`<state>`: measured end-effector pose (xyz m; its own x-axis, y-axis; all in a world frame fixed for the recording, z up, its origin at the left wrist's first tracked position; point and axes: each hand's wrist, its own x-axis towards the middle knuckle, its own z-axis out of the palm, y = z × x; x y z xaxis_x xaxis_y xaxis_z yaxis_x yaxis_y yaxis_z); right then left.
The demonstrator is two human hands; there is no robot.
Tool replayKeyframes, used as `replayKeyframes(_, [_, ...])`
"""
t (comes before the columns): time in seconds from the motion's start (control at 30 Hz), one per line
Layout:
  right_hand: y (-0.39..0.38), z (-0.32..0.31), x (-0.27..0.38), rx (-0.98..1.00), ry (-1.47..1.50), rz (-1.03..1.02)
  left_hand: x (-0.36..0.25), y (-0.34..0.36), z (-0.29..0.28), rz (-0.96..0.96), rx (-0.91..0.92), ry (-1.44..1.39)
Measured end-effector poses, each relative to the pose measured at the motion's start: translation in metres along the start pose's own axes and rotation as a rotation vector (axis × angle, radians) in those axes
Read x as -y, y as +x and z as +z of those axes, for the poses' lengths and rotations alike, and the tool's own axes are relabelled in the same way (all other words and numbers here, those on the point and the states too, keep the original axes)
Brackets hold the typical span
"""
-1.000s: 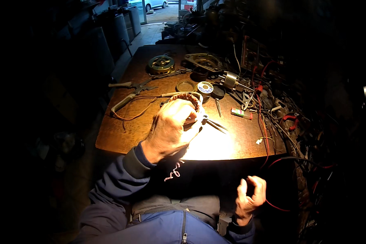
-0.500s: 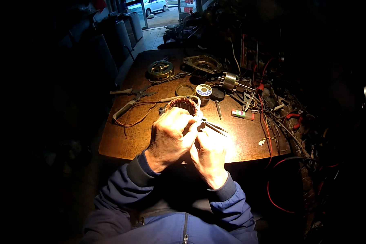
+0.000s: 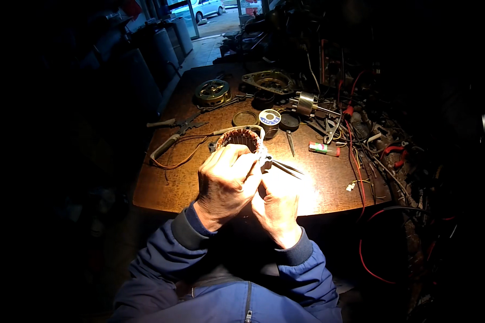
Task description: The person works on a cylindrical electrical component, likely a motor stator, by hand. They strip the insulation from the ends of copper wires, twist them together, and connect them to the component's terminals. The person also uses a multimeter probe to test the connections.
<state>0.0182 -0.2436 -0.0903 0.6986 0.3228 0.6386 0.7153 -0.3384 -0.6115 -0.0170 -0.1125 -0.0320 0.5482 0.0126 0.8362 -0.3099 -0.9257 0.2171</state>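
A ring-shaped motor stator (image 3: 245,136) with copper windings stands on the wooden table in front of me. My left hand (image 3: 226,175) is curled over its near side, gripping it, with thumb and fingertips toward its right edge. Close beside it, my right hand (image 3: 279,204) is closed, fingers pinched near the stator's lower right; glare and the left hand hide what is between them. A dark tool with two slim prongs (image 3: 286,168) sticks out to the right just above my right hand; whether I hold it is unclear. A pale sleeved cable (image 3: 234,129) runs from the stator leftward.
Behind the stator are a solder wire spool (image 3: 270,118), a round dark tin (image 3: 289,121), a motor rotor (image 3: 306,103) and brass-coloured motor covers (image 3: 213,92). Pliers (image 3: 186,125) lie left. A red-and-green lighter (image 3: 324,149) and tangled wires (image 3: 385,161) are on the right of the table (image 3: 161,188).
Both hands keep nearly the same hold and place at the stator. The view has shifted slightly; no object has visibly been moved.
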Motion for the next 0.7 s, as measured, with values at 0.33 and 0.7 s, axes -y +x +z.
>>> replayKeyframes(0.33, [0.003,-0.01,0.006,0.039,0.206,0.067,0.0,0.028,-0.024,-0.375,0.322,-0.261])
replayKeyframes(0.7, [0.011,0.0,0.005,-0.111,0.416,0.093,0.003,0.043,-0.035,-0.466,0.529,-0.235])
